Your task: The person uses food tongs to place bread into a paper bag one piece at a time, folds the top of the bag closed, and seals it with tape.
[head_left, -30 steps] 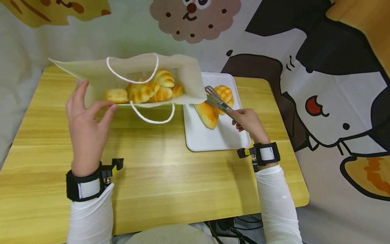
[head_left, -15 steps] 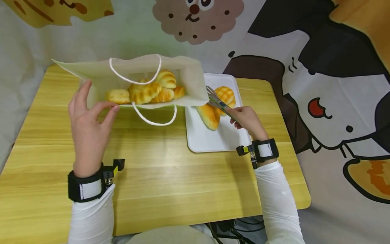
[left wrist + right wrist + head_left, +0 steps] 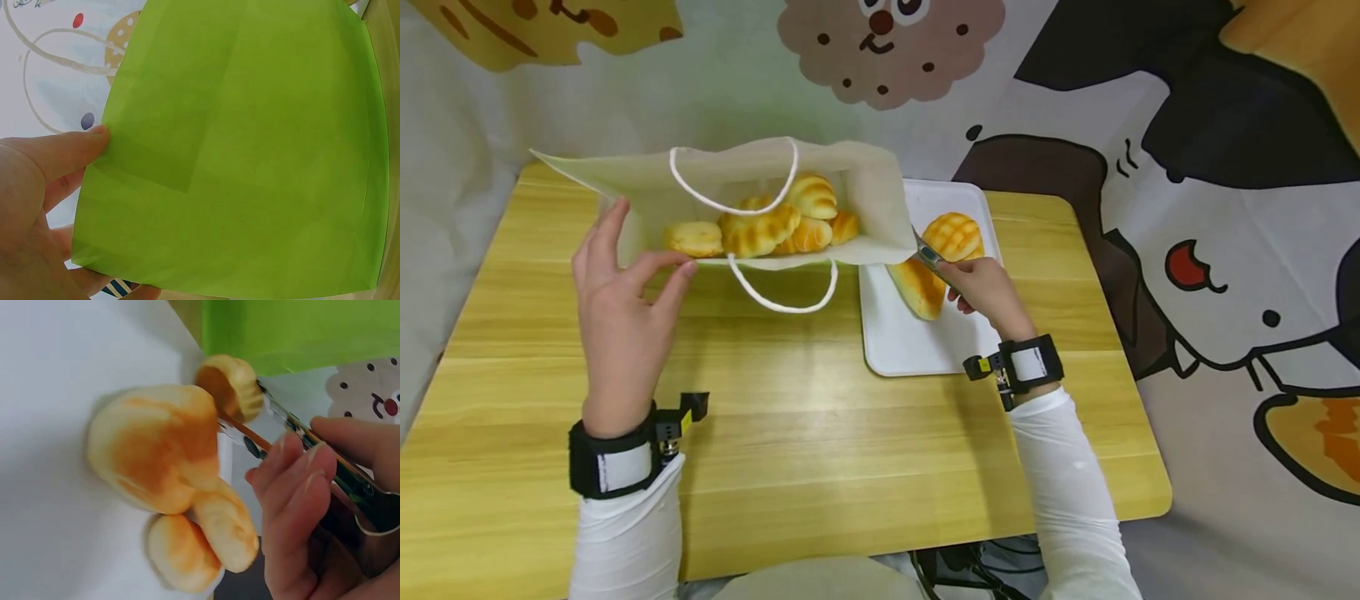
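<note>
My left hand [image 3: 625,325] pinches the near rim of an upright paper bag [image 3: 250,156], green outside and pale inside, between thumb and fingers. Several bread rolls [image 3: 760,229] lie in the bag. My right hand [image 3: 988,292] grips metal tongs [image 3: 928,252] beside the bag's right side; the bag hides their tips in the head view. The right wrist view shows a small ridged bread roll [image 3: 247,381] between the tong tips, close to the bag's green wall. Below it, a melon-patterned bun [image 3: 953,236] and a long bread roll [image 3: 920,287] rest on a white tray [image 3: 917,350].
The bag's white rope handles [image 3: 786,308] stand up at the back and hang over the front. Under everything is a wooden table [image 3: 820,467]. A printed cartoon cloth [image 3: 715,92] hangs behind it, and cables [image 3: 1000,554] show below the front edge.
My right hand has shifted left with the tongs, whose tips have passed behind the bag's right side. My left hand keeps its hold on the rim; the view has shifted slightly.
</note>
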Demonstrator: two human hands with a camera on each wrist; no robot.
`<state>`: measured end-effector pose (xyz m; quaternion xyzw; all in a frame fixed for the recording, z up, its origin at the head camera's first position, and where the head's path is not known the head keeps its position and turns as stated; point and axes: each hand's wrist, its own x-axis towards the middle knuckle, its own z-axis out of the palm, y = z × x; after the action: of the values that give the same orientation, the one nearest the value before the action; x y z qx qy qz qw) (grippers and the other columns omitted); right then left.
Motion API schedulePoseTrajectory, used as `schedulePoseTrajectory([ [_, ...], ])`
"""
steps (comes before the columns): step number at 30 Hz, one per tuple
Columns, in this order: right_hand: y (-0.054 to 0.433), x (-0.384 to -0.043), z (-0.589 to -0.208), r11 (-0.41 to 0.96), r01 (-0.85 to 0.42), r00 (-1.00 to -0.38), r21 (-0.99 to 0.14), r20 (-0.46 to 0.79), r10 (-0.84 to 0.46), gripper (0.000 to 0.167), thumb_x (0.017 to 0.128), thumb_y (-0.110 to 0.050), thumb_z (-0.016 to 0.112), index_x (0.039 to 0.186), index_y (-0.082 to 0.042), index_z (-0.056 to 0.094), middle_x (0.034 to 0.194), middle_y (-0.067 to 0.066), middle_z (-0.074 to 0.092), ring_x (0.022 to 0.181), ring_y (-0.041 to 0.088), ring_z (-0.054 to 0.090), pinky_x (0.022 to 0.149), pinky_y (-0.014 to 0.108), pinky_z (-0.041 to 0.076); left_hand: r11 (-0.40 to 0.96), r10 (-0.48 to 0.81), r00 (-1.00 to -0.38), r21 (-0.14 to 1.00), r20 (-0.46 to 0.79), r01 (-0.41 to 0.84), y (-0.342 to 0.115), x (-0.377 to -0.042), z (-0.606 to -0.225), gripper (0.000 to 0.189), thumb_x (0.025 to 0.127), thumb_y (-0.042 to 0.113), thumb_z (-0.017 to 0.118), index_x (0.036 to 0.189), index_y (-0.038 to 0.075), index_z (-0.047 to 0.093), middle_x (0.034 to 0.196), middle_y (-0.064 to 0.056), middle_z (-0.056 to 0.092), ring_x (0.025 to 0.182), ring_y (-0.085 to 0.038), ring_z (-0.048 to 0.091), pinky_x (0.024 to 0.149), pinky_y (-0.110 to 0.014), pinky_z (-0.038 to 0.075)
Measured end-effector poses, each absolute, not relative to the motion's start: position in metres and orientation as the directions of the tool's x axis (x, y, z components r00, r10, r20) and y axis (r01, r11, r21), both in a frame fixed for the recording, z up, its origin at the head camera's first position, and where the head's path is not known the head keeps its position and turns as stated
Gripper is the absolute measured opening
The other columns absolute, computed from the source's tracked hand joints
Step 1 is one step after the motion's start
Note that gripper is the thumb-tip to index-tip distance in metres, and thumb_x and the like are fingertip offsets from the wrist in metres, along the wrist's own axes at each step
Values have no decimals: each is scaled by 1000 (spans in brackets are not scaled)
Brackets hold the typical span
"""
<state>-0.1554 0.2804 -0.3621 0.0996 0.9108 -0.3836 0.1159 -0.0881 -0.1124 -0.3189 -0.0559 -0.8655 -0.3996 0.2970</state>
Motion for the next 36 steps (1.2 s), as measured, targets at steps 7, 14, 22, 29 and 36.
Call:
schedulePoseTrajectory([
  [7,273,-139,-389,691,229,-973,-686,-185,139,51,81,-56,52,84,-8,68,70,19,61,46,19,51,41,28,38,678,-142,-817,656,559,331,-113,-89,-321,16,78,12,68,82,-4,68,141,1,33,129,-20,21,104,-37,14],
  [14,271,-114,-409,572,249,-961,-782,-124,249,47,81,-54,54,82,-9,69,68,17,61,47,23,54,40,31,40,675,-123,-818,652,561,345,-109,-90,-325,17,78,13,68,83,-3,68,141,1,33,129,-20,21,104,-38,15],
  [22,266,-90,-419,366,236,-930,-900,-100,355,48,80,-48,59,96,-4,68,64,12,60,44,17,51,41,28,44,670,-133,-822,661,554,338,-111,-91,-328,17,78,14,68,83,-3,68,141,1,33,130,-20,20,104,-37,15],
  [29,254,-62,-425,230,250,-885,-941,-125,449,46,80,-44,62,99,-2,67,64,12,59,44,16,49,40,26,42,673,-155,-818,666,554,323,-118,-89,-332,19,78,16,69,84,-2,69,141,8,32,129,-15,19,104,-36,15],
  [36,255,-48,-430,167,201,-848,-965,-86,523,45,80,-42,63,96,0,67,62,11,58,42,13,48,38,23,40,662,-143,-811,663,568,348,-116,-91,-330,18,78,15,69,83,-3,69,141,6,32,131,-16,19,105,-35,13],
])
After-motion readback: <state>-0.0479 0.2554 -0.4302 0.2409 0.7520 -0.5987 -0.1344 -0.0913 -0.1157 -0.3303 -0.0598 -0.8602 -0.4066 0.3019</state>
